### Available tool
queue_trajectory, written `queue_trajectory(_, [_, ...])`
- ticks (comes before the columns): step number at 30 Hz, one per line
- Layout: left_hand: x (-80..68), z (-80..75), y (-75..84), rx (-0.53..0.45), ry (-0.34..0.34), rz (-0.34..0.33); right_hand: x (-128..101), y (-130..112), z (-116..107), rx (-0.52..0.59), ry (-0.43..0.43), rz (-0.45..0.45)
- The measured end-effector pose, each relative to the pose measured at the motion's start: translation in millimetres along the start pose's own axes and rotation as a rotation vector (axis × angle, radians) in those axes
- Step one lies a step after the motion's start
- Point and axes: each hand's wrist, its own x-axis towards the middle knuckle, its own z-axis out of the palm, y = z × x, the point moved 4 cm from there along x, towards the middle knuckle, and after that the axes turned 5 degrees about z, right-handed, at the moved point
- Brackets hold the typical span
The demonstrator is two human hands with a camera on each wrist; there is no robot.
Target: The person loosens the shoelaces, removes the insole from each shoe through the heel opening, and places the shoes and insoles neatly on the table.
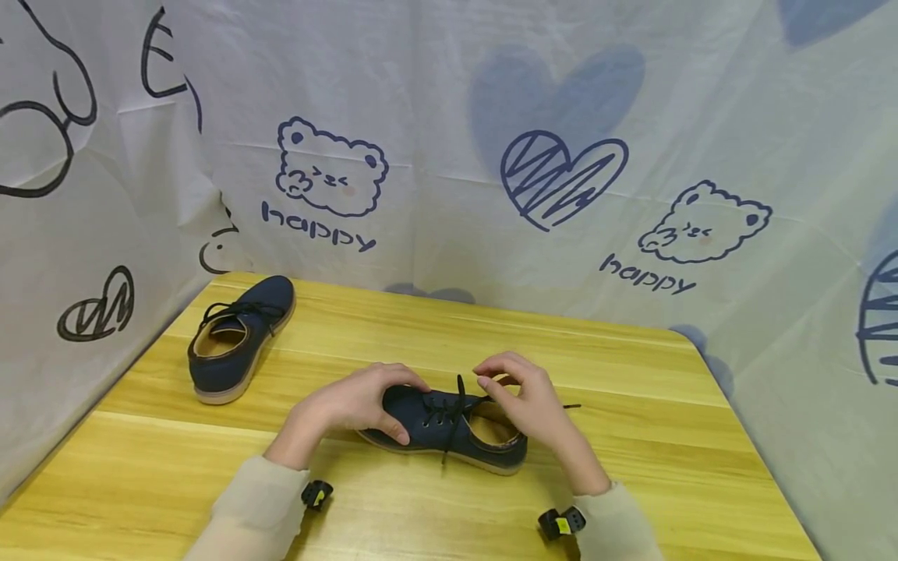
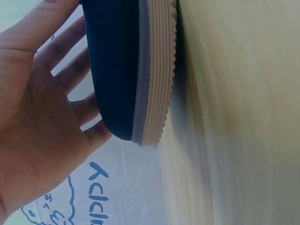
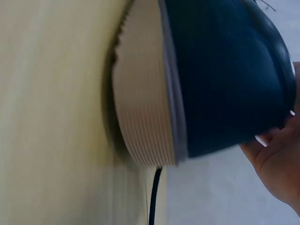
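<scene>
A navy lace-up shoe [image 1: 414, 417] lies on the table with its toe to the left and its tan-lined opening [image 1: 491, 425] to the right. Across the toe, my left hand [image 1: 361, 401] holds it, thumb on the near side and fingers on the far side. Its ridged pale sole [image 2: 157, 70] shows in the left wrist view. My right hand [image 1: 526, 397] hovers by the opening, fingers loosely bent and nothing seen between thumb and forefinger. An untied black lace [image 1: 456, 425] crosses the tongue. Another lace end [image 1: 571, 406] pokes out beyond the right wrist.
A second navy shoe [image 1: 231, 351], its laces tied in a bow, stands at the table's back left. The wooden table [image 1: 631, 374] meets a printed white cloth [image 1: 435, 195] behind and at the sides.
</scene>
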Motion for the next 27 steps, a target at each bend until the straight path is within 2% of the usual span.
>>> queue_trajectory(8, [0.1, -1.5, 0.7, 0.003, 0.0, 0.014, -1, -10, 17, -0.042, -0.038, -0.006])
queue_trajectory(18, [-1.3, -1.8, 0.1, -0.001, -0.004, 0.002, -5, -18, 21, -0.074, -0.078, 0.081])
queue_trajectory(27, [-2.0, -1.0, -0.1, 0.007, 0.0, -0.002, -4, -19, 22, -0.055, -0.051, 0.07])
